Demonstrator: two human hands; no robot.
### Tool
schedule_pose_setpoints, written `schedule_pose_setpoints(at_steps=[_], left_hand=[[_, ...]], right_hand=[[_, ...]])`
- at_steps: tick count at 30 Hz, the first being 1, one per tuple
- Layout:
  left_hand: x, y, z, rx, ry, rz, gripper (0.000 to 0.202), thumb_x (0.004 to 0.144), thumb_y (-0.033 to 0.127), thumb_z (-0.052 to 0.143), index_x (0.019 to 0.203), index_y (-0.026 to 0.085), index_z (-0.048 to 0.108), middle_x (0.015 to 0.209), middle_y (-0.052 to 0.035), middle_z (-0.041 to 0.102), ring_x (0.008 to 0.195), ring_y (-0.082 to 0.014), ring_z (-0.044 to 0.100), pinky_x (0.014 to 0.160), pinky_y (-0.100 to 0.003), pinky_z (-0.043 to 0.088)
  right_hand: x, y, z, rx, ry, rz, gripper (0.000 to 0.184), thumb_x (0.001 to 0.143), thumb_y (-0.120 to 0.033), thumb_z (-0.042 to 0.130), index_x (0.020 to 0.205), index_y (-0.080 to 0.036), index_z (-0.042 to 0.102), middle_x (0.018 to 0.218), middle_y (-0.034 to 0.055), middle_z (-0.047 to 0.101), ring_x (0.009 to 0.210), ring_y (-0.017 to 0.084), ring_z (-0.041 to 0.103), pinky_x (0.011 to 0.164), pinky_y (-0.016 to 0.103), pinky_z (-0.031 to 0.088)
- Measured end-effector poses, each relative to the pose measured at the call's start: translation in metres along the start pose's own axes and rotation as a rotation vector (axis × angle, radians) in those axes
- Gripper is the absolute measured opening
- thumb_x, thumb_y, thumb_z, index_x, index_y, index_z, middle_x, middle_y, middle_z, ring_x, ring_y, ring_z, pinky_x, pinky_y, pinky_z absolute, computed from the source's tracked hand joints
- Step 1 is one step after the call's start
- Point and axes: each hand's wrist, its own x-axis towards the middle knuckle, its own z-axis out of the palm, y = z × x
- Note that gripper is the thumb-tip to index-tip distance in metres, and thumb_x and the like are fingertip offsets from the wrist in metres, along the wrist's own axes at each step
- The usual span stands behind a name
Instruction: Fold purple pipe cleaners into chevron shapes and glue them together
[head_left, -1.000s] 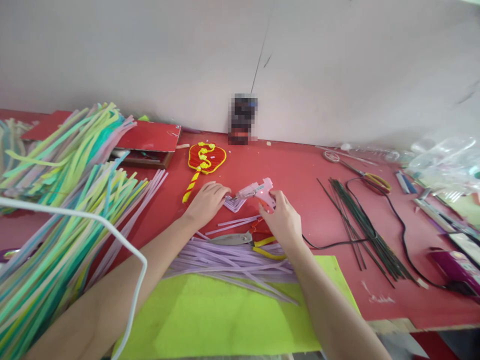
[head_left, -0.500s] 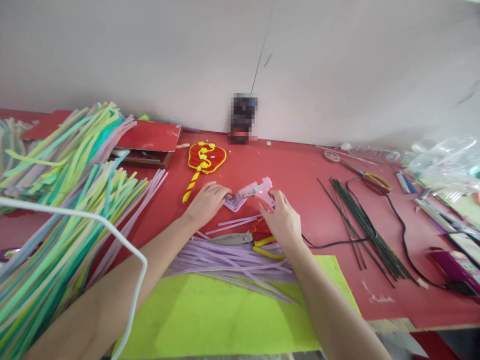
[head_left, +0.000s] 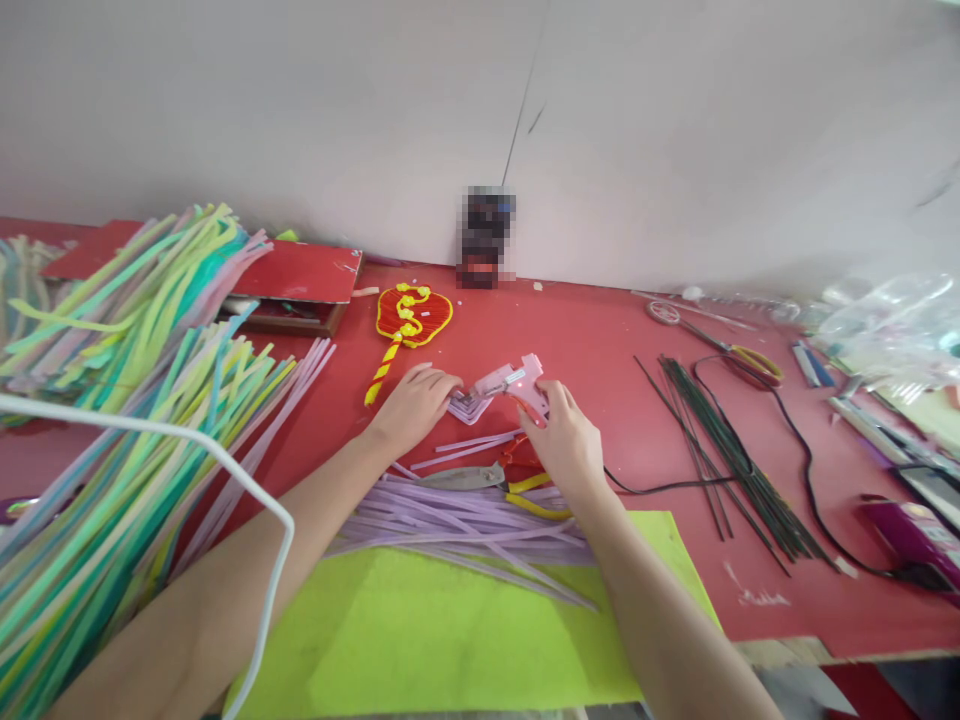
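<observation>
My right hand [head_left: 564, 432] is wrapped round the handle of a pink glue gun [head_left: 521, 378]. The gun's nozzle points left, at a small purple piece of bent pipe cleaners [head_left: 471, 410]. My left hand [head_left: 421, 402] holds that piece at its left edge with the fingertips; part of the piece is hidden behind the fingers and the nozzle. Close below lie two short purple pipe cleaners [head_left: 469, 444] and pliers with red and yellow handles [head_left: 465, 478]. Under the pliers spreads a bundle of purple pipe cleaners [head_left: 465, 525] on a lime-green sheet [head_left: 450, 640].
A red and yellow pipe-cleaner fan [head_left: 427, 318] lies behind my left hand. Heaps of coloured pipe cleaners [head_left: 150, 460] fill the left, with a white rod [head_left: 225, 460] across them. On the right are dark green stems [head_left: 720, 460], scissors [head_left: 750, 365] and a black cable [head_left: 806, 470].
The glue gun has tilted and shifted very slightly in my right hand. My left hand stays at the purple piece, and everything else looks the same.
</observation>
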Motion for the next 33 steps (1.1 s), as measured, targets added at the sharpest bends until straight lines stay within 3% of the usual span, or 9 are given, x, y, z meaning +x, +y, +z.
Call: schedule_pose_setpoints(at_steps=[13, 33], left_hand=[[-0.0001, -0.0004, 0.0006, -0.008, 0.007, -0.002, 0.022, 0.086, 0.010, 0.045, 0.104, 0.016, 0.056, 0.101, -0.0068, 0.067, 0.098, -0.0189, 0.060, 0.101, -0.041, 0.038], [0.0005, -0.0004, 0.0008, -0.032, 0.009, -0.023, 0.023, 0.085, 0.009, 0.045, 0.103, 0.017, 0.056, 0.100, -0.0063, 0.067, 0.099, -0.0190, 0.060, 0.102, -0.041, 0.038]], right_hand=[[0.0018, 0.0013, -0.0063, 0.012, 0.057, 0.053, 0.024, 0.079, -0.031, 0.052, 0.103, -0.026, 0.053, 0.108, 0.0035, 0.065, 0.079, 0.019, 0.064, 0.057, 0.026, 0.043], [-0.0011, -0.0004, -0.0011, 0.031, 0.019, -0.034, 0.025, 0.082, -0.033, 0.049, 0.106, -0.025, 0.053, 0.109, 0.0043, 0.064, 0.081, 0.018, 0.064, 0.056, 0.026, 0.043]])
